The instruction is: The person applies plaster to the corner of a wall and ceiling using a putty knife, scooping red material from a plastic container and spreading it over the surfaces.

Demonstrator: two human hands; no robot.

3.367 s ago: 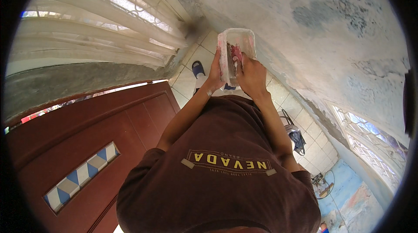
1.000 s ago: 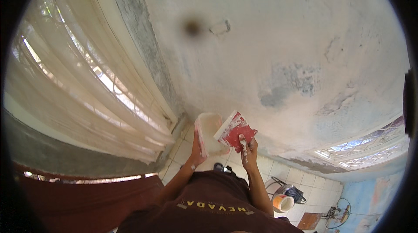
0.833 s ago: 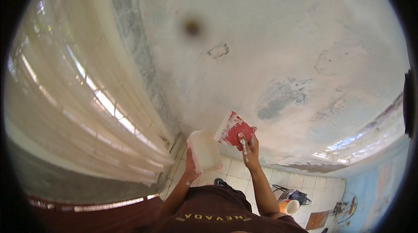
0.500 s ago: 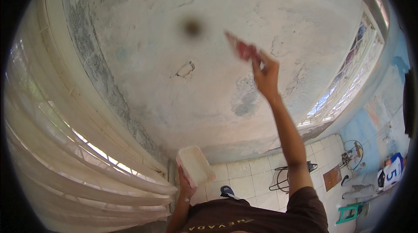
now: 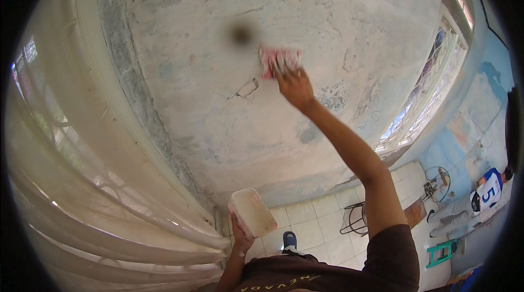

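My right hand [image 5: 295,85] is raised and closed on a broad, red-smeared putty scraper [image 5: 280,58]. Its flat blade lies at the wall [image 5: 202,112], just above and right of a cracked, chipped patch [image 5: 249,88]. Low down, my left hand [image 5: 240,233] grips the side of a whitish rectangular plastic tub [image 5: 252,211]. Pale material coats the inside of this tub, and pinkish smears mark its outer side. The grip of the scraper is mostly hidden by my fingers.
A sheer curtain [image 5: 109,194] hangs along the left. At right are a grated window [image 5: 423,90], a metal-framed stool [image 5: 355,218], a green plastic stool [image 5: 441,252] and a person in a white-and-blue shirt [image 5: 488,191]. White tiles [image 5: 303,213] cover the floor.
My right hand has moved left, and the scraper has turned from edge-on to broadside against the wall. The tub stays in my left hand; the whole view has shifted slightly.
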